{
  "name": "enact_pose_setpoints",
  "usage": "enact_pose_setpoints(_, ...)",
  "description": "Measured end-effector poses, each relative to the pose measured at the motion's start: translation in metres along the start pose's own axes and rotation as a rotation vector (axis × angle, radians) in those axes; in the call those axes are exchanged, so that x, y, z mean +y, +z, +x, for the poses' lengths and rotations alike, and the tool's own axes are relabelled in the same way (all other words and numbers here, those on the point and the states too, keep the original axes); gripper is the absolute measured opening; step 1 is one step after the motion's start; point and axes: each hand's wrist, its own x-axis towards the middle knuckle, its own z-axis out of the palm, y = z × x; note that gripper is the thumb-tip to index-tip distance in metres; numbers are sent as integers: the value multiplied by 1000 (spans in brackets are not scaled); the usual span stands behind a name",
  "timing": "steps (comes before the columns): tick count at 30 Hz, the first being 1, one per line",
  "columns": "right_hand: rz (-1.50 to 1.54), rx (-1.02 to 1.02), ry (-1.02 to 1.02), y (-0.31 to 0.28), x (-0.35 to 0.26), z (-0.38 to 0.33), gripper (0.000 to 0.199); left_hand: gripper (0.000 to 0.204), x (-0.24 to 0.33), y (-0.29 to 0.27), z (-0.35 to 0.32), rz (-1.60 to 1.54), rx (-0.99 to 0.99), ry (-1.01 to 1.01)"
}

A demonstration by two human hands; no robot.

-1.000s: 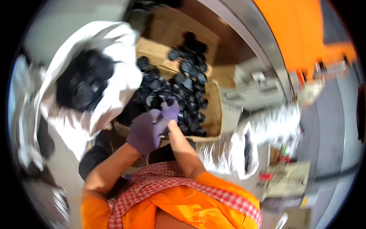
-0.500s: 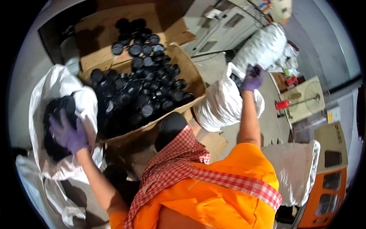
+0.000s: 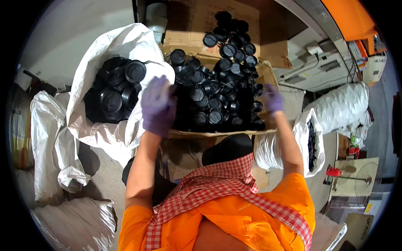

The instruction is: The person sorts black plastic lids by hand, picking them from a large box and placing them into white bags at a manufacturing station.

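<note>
- The black round caps lie heaped in an open cardboard box straight ahead of the person, filling it from the near wall to the far flaps; more caps sit on the flap at the back.
- The left hand, in a purple glove, hovers over the box's left near corner, its back to the camera and blurred; whether the fingers grip a cap cannot be told.
- The right hand, also gloved in purple, sits at the box's right edge among the caps; its fingers curl down, but what they clasp, if anything, is hidden.
- A white woven sack stands open just left of the box, touching it, with a second heap of black caps inside.
- A smaller white bag holding dark pieces stands at the right, near the right forearm.
- The box's lower walls are hidden behind the person's orange shirt and red checked scarf.
- The floor is grey concrete, crowded by more white sacks at the left and lower left.
- A pale machine housing lies beyond the box to the right, bent by the lens.
- Bare floor shows only in narrow strips between sack, box and bags.
</note>
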Motion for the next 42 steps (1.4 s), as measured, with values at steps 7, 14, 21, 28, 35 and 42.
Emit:
enact_pose_setpoints(7, -417, -352, -675, 219, -74, 43, 73, 21, 9, 13, -12, -229, -306, -47)
enact_pose_setpoints(14, -672, -450, -460, 265, -85, 78, 52, 17, 4, 10, -19, -116, -402, -129)
enact_pose_setpoints(21, -535, -739, -305, 196, -102, 32, 37, 18, 6, 26, -27, -77, -435, -116)
enact_pose_setpoints(28, 559, -112, -166, 105, -131, 67, 26, 16, 16, 29, -22, -195, -328, -57)
enact_pose_setpoints(35, 552, -277, -78, 133, -235, 207, 32, 19, 11, 28, -19, -175, -594, -90)
enact_pose_setpoints(42, 312, -123, -251, 236, -303, 347, 65, 28, -1, 33, -8, -242, -685, -158)
